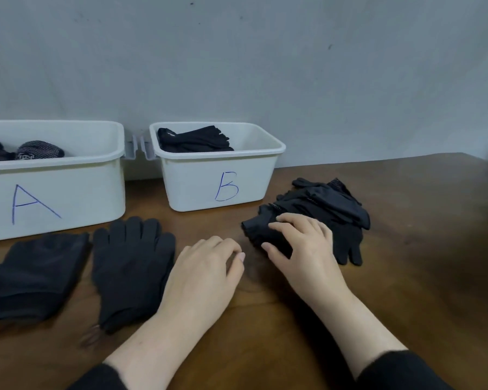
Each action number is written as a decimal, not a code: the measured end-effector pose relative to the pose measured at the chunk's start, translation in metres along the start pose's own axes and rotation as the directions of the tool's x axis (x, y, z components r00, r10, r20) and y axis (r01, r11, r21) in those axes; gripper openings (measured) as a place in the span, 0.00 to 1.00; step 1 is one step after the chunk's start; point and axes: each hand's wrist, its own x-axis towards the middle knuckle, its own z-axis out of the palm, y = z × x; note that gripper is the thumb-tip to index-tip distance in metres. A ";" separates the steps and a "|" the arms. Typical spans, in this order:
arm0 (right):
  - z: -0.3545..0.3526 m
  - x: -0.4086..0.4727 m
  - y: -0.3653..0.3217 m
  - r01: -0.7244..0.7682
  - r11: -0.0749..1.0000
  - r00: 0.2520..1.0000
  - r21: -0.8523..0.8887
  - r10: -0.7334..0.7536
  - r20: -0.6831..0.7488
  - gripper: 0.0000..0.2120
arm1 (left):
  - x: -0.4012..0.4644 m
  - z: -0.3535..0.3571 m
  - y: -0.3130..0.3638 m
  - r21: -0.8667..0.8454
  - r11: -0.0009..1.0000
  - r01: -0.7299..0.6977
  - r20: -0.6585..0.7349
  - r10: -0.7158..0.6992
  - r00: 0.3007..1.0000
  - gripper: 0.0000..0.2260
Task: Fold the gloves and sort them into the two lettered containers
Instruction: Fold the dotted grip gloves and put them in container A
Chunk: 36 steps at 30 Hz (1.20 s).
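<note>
**Picking from the pile**

Nearest, the left hand (209,266) rests loosely curled and empty on the table (406,277); the right hand (299,243) pinches a cuff in the glove pile (321,215). Next, lift it free and fold. Beyond, container B (223,187) waits

Two white plastic bins standing side by side at the back of a brown table: bin A (68,192), marked with a blue letter A, left of bin B (217,181), marked with a blue B and used here as the landmark. Grey patterned knit gloves (38,150) lying inside bin A; folded black gloves (193,140) inside bin B toward its left end. In front of bin B and to its left, a black glove (130,266) lying flat with fingers pointing toward the bins, beside it further left a dark flat glove (37,274); just right of bin B, a loose heap of black gloves (327,209), its near left edge gripped by the right hand (302,243).
</note>
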 end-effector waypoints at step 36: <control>-0.109 0.057 -0.043 -0.431 0.338 0.901 0.837 0.207 0.380 0.09 | -0.009 -0.029 0.013 -0.875 0.468 0.127 0.062 -0.152 0.986 0.15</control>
